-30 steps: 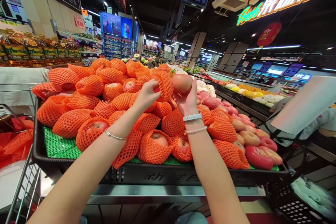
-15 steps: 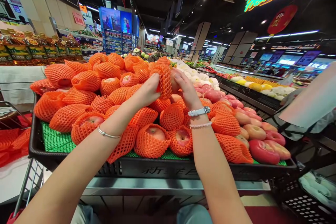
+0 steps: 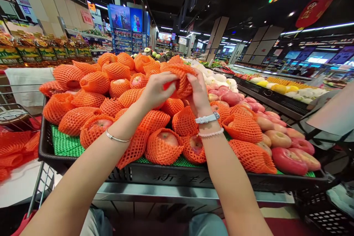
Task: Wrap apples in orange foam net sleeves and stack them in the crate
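Note:
Both my hands are raised over a heap of apples in orange foam nets. My left hand (image 3: pixel 156 90) and my right hand (image 3: pixel 197 92) are closed on the same orange net sleeve (image 3: pixel 179 79), which now covers the apple they hold; only a sliver of red skin shows between the fingers. Beneath them lie many netted apples (image 3: pixel 163 145) on green matting in a black display tray (image 3: pixel 177 179). Bare red and pink apples (image 3: pixel 287 158) fill the tray's right side.
A wire cart with loose orange nets (image 3: pixel 13 151) stands at the left. Stacked oil bottles (image 3: pixel 41 53) line the left shelf. More fruit bins (image 3: pixel 276 90) run along the right. A white sign (image 3: pixel 334 112) juts in from the right edge.
A second ago my right hand held a bare apple beside the net in my left hand. The apple has since gone into the net, and both hands now grip the wrapped fruit.

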